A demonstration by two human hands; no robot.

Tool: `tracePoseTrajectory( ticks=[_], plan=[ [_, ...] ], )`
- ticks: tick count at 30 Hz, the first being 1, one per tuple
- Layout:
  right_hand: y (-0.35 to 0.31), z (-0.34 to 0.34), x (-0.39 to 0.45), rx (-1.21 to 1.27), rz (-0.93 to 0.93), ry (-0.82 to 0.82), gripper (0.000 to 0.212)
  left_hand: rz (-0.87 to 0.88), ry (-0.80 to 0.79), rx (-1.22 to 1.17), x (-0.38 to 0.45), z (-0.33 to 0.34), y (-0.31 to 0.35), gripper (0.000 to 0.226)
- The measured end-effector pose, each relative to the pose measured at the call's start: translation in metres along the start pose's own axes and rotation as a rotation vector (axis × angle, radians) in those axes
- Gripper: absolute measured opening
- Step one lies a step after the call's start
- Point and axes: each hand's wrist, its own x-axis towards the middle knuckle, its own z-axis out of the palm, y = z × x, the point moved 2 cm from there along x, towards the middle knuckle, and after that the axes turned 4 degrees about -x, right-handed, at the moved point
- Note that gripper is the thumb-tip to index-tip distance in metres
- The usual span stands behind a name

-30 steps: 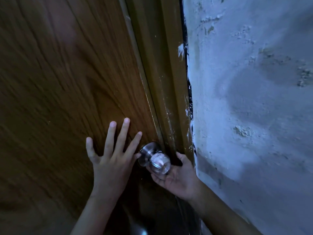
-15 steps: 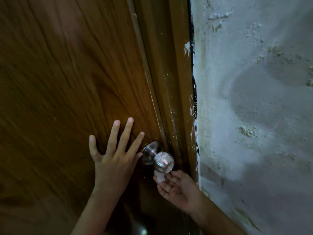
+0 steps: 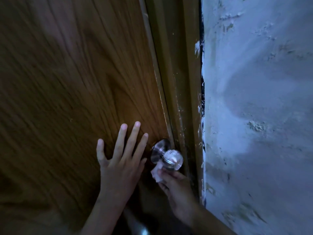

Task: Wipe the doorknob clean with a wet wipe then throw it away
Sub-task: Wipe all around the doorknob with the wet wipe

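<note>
While left hand (image 3: 118,167) braces the door (image 3: 67,82), right hand (image 3: 177,189) wipes.
Wipe (image 3: 156,173) pinched in curled fingers, knob (image 3: 171,157) just above it.

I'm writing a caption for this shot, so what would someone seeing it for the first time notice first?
The shiny metal doorknob at lower centre catches the light, its round face smeared whitish. Just below it the right hand pinches a crumpled white wet wipe against the knob's underside. To the left, the left hand lies flat with spread fingers on the wooden door, and a rough white wall fills the right side.
</note>
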Motion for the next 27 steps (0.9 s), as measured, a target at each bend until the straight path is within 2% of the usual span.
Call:
tracePoseTrajectory(
  ticks=[5, 11, 17, 22, 27],
  plan=[
    [0.011, 0.028, 0.002, 0.349, 0.056, 0.019, 0.013, 0.034, 0.009, -0.017, -0.002, -0.004, -0.006, 0.056],
    [0.008, 0.046, 0.002, 0.553, 0.061, -0.069, 0.009, 0.056, -0.002, -0.053, -0.002, -0.005, -0.007, 0.05],
    [0.015, 0.035, 0.005, 0.486, 0.043, -0.061, 0.01, 0.066, -0.008, -0.044, -0.003, -0.003, -0.006, 0.057],
    [0.018, 0.018, 0.017, 0.412, 0.032, 0.01, 0.013, -0.011, -0.009, -0.04, 0.0, 0.001, 0.003, 0.066],
    [-0.003, -0.008, 0.037, 0.322, 0.03, -0.085, 0.028, -0.028, -0.023, -0.038, 0.004, 0.004, 0.008, 0.07]
  ],
)
